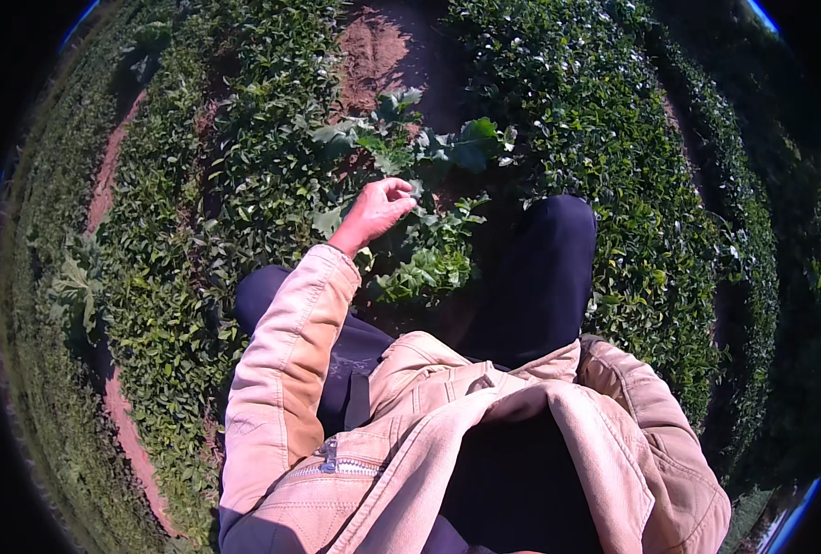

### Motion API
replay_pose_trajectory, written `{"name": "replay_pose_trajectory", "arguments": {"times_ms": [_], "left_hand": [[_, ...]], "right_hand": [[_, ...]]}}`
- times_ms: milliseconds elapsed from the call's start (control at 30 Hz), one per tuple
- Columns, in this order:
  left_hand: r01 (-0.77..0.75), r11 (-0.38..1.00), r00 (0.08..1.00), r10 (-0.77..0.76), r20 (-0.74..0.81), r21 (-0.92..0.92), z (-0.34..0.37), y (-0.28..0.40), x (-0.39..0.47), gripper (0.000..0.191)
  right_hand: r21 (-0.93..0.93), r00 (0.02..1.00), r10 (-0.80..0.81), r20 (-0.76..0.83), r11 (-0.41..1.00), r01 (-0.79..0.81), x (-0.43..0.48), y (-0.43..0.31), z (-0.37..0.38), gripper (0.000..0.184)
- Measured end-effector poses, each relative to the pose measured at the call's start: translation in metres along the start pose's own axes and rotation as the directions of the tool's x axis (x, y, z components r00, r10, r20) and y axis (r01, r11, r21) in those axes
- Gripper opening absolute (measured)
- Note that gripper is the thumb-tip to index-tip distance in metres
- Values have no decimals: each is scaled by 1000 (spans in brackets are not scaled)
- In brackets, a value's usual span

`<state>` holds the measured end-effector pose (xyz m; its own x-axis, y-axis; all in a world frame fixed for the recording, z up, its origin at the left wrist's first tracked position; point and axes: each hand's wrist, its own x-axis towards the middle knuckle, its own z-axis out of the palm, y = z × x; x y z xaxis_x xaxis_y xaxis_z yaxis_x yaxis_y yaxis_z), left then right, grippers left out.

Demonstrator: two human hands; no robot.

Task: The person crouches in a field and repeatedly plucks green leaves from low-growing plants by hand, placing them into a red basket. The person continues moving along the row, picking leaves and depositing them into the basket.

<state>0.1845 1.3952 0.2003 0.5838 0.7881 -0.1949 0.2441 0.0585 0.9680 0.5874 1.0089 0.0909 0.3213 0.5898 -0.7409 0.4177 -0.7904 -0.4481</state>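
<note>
My left hand [377, 209] reaches forward over a leafy plant low in the gap between two hedge rows. Its fingers are curled, with the thumb near them. Their tips are beside or against a pale green leaf [416, 190]; whether they pinch it is too small to tell. Just beyond the hand spread broad lobed leaves [396, 156], with a darker one [476, 142] to the right. Closer to me grows a bright green leafy clump [435, 269]. My right hand is out of view; the right sleeve [642, 395] bends down beside my hip.
Dense leafy hedge rows, the left one [265, 138] and the right one [590, 124], flank me. Reddish soil [372, 55] shows ahead. My dark-trousered right knee [559, 221] juts against the right hedge. Another broad-leaved plant [81, 291] stands in the furrow at far left.
</note>
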Motion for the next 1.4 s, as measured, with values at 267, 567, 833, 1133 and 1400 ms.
{"name": "replay_pose_trajectory", "arguments": {"times_ms": [267,567,833,1133,1400], "left_hand": [[171,845,956,-267,-123,-506,-5,-8,24,9],[398,791,866,-491,-95,-464,-3,-44,89,24],[468,853,881,-471,43,-233,26,-18,122,20],[505,785,776,-595,209,360,48,32,82,45],[526,747,735,-640,224,407,25,266,214,20]], "right_hand": [[-158,984,167,55,975,-156,8,-27,-12,34],[-182,918,366,154,924,-337,57,-103,-44,35],[-199,887,406,220,909,-367,76,-153,-78,35],[-158,892,398,215,915,-370,-4,-203,-185,37],[-389,827,528,193,815,-429,-102,-200,-421,38]]}}
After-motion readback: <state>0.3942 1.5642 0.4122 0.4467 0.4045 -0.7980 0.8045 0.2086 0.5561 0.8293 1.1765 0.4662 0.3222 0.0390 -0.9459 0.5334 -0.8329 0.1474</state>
